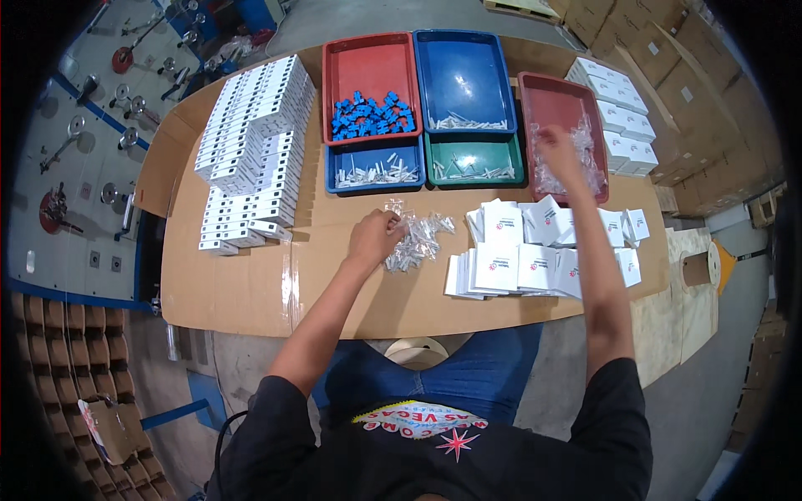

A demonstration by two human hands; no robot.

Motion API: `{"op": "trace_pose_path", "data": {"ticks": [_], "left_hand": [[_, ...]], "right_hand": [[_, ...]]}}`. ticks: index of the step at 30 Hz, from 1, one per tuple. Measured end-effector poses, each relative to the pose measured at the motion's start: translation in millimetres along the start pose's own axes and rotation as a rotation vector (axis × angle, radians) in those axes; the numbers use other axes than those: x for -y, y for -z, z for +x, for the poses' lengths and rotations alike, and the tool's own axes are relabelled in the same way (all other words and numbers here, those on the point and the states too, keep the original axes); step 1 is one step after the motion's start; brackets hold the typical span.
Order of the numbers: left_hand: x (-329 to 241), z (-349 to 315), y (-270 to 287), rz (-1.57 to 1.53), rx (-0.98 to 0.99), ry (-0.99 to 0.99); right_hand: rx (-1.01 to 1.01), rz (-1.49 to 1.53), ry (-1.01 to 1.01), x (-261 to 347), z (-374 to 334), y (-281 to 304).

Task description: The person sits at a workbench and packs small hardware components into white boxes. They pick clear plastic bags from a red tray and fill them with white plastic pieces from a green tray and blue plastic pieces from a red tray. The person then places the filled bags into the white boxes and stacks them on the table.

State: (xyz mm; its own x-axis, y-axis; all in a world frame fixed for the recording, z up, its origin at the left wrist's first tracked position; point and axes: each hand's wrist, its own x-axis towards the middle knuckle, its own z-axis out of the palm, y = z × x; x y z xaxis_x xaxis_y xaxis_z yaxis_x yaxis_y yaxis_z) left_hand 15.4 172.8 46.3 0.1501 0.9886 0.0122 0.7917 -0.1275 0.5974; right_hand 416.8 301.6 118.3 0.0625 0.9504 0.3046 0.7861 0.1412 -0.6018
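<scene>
A heap of small clear plastic bags with white pieces inside lies on the cardboard-topped table. At the heap's left edge my left hand is closed, its fingertips pinching what looks like one of these bags. My right hand reaches into the right-hand red tray, over a loose pile of clear plastic bags. Its fingers are slightly blurred and partly hidden, so a hold cannot be made out. Under my right forearm are stacks of flat white booklets.
A red tray holds blue plastic parts. Two blue trays and a green tray contain small white and metallic pieces. White boxes are stacked at left, more white boxes at far right. A cardboard rim edges the table.
</scene>
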Motion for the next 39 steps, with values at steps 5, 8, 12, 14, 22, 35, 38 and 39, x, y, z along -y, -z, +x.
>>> {"op": "trace_pose_path", "data": {"ticks": [5,8,12,14,22,35,38,39], "left_hand": [[-3.8,-6.5,-9.4,-0.06,-0.015,0.08],[-3.3,-2.4,-7.1,-0.221,-0.011,0.114],[12.4,-5.3,-11.7,-0.729,0.01,0.137],[12.4,-9.5,-13.2,-0.868,-0.013,0.125],[10.7,-28.3,0.3,-1.059,-0.121,0.317],[-2.6,-22.4,7.6,-1.148,-0.208,0.281],[-15.9,-11.2,6.2,-1.136,-0.19,0.176],[-23.5,-5.8,5.8,-1.172,-0.151,0.149]], "right_hand": [[0.645,-0.164,0.221,106.5,-72.9,-83.3],[0.67,-0.365,0.283,104.6,-85.3,-126.1],[0.668,-0.368,0.309,113.5,-86.9,-142.2],[0.69,-0.302,0.272,107.0,-86.0,-149.5],[0.661,-0.09,0.148,89.6,-87.6,-165.2],[0.748,0.724,-0.167,111.5,-63.7,-80.9],[0.698,0.794,-0.211,104.8,-67.0,-68.5],[0.678,0.815,-0.256,103.5,-67.9,-64.4]]}}
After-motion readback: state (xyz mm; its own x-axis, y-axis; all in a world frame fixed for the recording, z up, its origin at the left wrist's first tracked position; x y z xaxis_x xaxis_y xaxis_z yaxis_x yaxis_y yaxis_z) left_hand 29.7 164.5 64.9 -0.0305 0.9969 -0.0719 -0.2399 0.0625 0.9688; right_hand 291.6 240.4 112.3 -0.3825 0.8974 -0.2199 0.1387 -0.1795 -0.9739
